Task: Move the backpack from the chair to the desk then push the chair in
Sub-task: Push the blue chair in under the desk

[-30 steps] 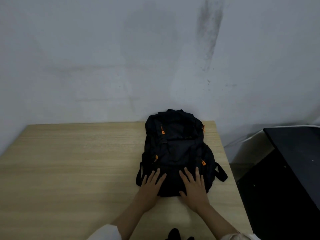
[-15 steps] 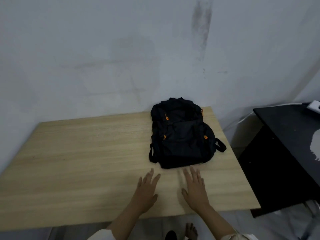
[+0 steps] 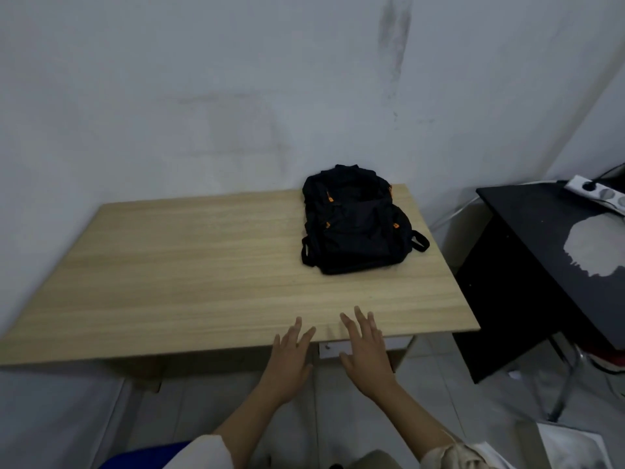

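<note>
A black backpack (image 3: 355, 225) with orange zipper pulls lies flat on the light wooden desk (image 3: 189, 265), at its far right corner against the wall. My left hand (image 3: 291, 360) and my right hand (image 3: 367, 353) hover side by side at the desk's near edge, both with fingers spread and holding nothing. They are well apart from the backpack. A strip of blue (image 3: 142, 456) shows at the bottom left; I cannot tell whether it is the chair.
A black table (image 3: 527, 252) stands close to the desk's right side, with a white power strip (image 3: 598, 194) on its far end. White papers (image 3: 571, 448) lie at the bottom right. Pale walls close off the back and the right.
Both hands have let go of the backpack and drawn back from it to the desk's near edge. The view has pulled away, and more floor shows.
</note>
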The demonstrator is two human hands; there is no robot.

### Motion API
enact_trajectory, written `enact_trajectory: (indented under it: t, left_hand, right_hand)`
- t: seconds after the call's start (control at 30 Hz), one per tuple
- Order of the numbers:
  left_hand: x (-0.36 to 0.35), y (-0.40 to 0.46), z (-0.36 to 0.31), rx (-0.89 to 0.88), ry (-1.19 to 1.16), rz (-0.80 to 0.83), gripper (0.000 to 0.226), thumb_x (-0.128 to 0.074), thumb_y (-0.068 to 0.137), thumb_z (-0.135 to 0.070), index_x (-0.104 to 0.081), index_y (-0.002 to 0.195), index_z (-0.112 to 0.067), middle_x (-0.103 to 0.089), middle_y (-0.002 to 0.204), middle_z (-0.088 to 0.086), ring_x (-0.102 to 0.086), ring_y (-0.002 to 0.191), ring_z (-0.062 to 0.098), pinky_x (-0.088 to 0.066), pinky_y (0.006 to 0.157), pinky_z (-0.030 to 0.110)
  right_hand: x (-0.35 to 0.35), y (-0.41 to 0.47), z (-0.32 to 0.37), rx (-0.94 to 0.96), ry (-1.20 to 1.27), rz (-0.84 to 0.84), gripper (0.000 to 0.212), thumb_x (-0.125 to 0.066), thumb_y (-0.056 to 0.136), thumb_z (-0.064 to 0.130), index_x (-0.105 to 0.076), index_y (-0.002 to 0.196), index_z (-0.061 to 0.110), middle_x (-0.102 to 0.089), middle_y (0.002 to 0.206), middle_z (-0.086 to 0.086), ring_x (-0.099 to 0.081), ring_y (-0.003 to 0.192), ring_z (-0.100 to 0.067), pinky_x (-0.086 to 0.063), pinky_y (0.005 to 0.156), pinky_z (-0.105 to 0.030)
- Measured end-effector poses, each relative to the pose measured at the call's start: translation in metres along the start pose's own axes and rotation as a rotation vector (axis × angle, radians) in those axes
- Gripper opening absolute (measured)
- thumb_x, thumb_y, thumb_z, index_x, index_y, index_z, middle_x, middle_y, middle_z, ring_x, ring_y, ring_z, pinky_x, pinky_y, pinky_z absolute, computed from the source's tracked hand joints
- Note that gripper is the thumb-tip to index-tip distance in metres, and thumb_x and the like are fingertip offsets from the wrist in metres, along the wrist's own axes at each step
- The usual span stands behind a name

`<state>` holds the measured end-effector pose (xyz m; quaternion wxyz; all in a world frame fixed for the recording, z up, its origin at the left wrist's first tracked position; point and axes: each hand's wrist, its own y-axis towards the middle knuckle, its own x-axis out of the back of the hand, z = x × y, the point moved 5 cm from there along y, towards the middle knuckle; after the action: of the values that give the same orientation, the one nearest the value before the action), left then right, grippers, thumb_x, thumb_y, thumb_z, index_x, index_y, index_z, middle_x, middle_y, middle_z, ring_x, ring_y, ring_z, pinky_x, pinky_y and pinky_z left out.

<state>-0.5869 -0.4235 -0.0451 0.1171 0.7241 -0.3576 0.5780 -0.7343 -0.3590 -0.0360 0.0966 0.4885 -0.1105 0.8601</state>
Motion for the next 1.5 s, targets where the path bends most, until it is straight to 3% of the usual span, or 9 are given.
enact_trajectory:
  t: [0.47, 0.57, 0.67, 1.03, 1.17, 1.3, 1.4, 1.5]
  left_hand:
    - [-0.042, -0.153, -0.017, 0.162, -0.050, -0.151, 0.073, -0.055, 0.094, -0.024, -0.009, 0.151, -0.021, 0.007, 0.162, 0.012, -0.009, 0.148, 0.026, -0.005, 0.120, 0.047]
    - [-0.065, -0.211, -0.022, 0.190, -0.119, -0.163, 0.071, -0.057, 0.093, -0.023, -0.015, 0.150, -0.020, 0.004, 0.162, 0.012, -0.017, 0.146, 0.028, -0.014, 0.119, 0.045]
    - [-0.081, -0.271, -0.026, 0.231, -0.134, -0.169, 0.067, -0.056, 0.094, -0.022, -0.018, 0.149, -0.019, 0.001, 0.162, 0.012, -0.015, 0.146, 0.027, -0.011, 0.119, 0.046]
    - [-0.075, -0.444, 0.026, 0.452, -0.112, -0.244, 0.063, -0.049, 0.098, -0.026, -0.015, 0.151, -0.020, 0.002, 0.162, 0.011, -0.011, 0.148, 0.025, -0.005, 0.121, 0.047]
    - [-0.072, -0.498, 0.069, 0.504, -0.187, -0.258, 0.051, -0.046, 0.100, -0.025, -0.027, 0.147, -0.018, -0.010, 0.161, 0.009, -0.017, 0.147, 0.024, -0.008, 0.122, 0.046]
    - [-0.067, -0.554, 0.109, 0.501, -0.230, -0.217, 0.045, -0.046, 0.099, -0.030, -0.038, 0.141, -0.017, -0.029, 0.155, 0.010, -0.028, 0.142, 0.024, -0.021, 0.119, 0.045]
    - [-0.069, -0.592, 0.135, 0.447, -0.228, -0.158, 0.046, -0.046, 0.098, -0.041, -0.044, 0.137, -0.018, -0.045, 0.143, 0.007, -0.040, 0.131, 0.021, -0.031, 0.112, 0.035]
    - [-0.067, -0.622, 0.157, 0.380, -0.175, -0.126, 0.051, -0.047, 0.092, -0.055, -0.052, 0.130, -0.021, -0.058, 0.126, 0.002, -0.049, 0.116, 0.019, -0.038, 0.102, 0.033]
  right_hand:
    - [-0.007, -0.137, 0.030, 0.215, -0.079, -0.003, 0.072, -0.056, 0.091, 0.022, -0.013, 0.149, 0.025, -0.002, 0.161, -0.009, 0.002, 0.147, -0.030, -0.005, 0.119, -0.041]
    - [-0.017, -0.190, 0.037, 0.242, -0.045, 0.016, 0.073, -0.057, 0.090, 0.021, -0.014, 0.149, 0.025, 0.000, 0.161, -0.008, 0.004, 0.147, -0.030, -0.007, 0.119, -0.046]
    - [-0.025, -0.240, 0.048, 0.245, 0.012, 0.038, 0.070, -0.058, 0.091, 0.021, -0.018, 0.148, 0.026, -0.003, 0.161, -0.006, 0.004, 0.147, -0.029, -0.010, 0.120, -0.050]
    - [-0.070, -0.363, 0.150, 0.428, 0.088, 0.130, 0.065, -0.058, 0.092, 0.027, -0.022, 0.147, 0.024, -0.007, 0.161, -0.006, 0.000, 0.148, -0.025, -0.008, 0.118, -0.038]
    - [-0.101, -0.398, 0.191, 0.447, 0.149, 0.231, 0.068, -0.056, 0.093, 0.036, -0.017, 0.148, 0.028, -0.007, 0.161, -0.002, -0.003, 0.147, -0.022, -0.010, 0.119, -0.037]
    - [-0.138, -0.435, 0.246, 0.461, 0.244, 0.334, 0.074, -0.057, 0.090, 0.049, -0.017, 0.149, 0.031, -0.006, 0.161, 0.002, -0.001, 0.147, -0.020, -0.015, 0.119, -0.041]
    - [-0.171, -0.462, 0.286, 0.461, 0.267, 0.396, 0.083, -0.061, 0.084, 0.056, -0.014, 0.149, 0.034, -0.002, 0.161, 0.006, 0.004, 0.147, -0.018, -0.012, 0.118, -0.042]
    - [-0.208, -0.481, 0.316, 0.477, 0.186, 0.444, 0.087, -0.064, 0.083, 0.051, -0.010, 0.149, 0.034, 0.000, 0.162, 0.003, 0.007, 0.148, -0.021, -0.005, 0.120, -0.044]
